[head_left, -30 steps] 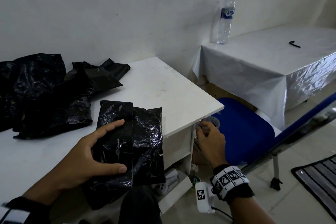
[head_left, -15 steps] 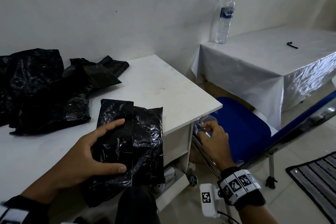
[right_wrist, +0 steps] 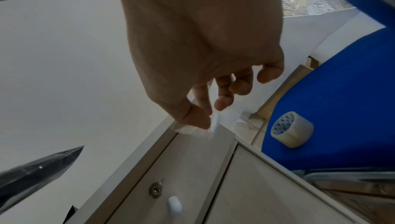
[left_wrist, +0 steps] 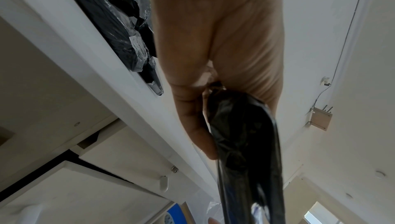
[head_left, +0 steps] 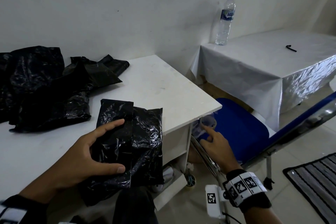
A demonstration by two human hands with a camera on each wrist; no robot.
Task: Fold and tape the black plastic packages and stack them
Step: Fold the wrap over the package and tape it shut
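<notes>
A folded black plastic package (head_left: 141,132) lies at the front edge of the white table (head_left: 160,85), overhanging it a little. My left hand (head_left: 118,145) grips it, thumb and index finger spread on top; the left wrist view shows the package (left_wrist: 245,134) edge-on in that grip. My right hand (head_left: 206,132) is at the table's right corner. In the right wrist view its thumb and index finger (right_wrist: 211,116) pinch a clear tape strip (right_wrist: 205,129) stuck to the table edge. A roll of clear tape (right_wrist: 291,129) lies on the blue chair seat (right_wrist: 342,92).
A heap of loose black bags (head_left: 41,87) covers the table's back left. The blue chair (head_left: 240,129) stands just right of the table. Behind it a plastic-covered table (head_left: 263,63) carries a water bottle (head_left: 225,22). A striped mat (head_left: 316,183) lies on the floor.
My right hand has risen from below the table corner to the tape at its edge, index finger now stretched out. My left hand and the package have stayed put.
</notes>
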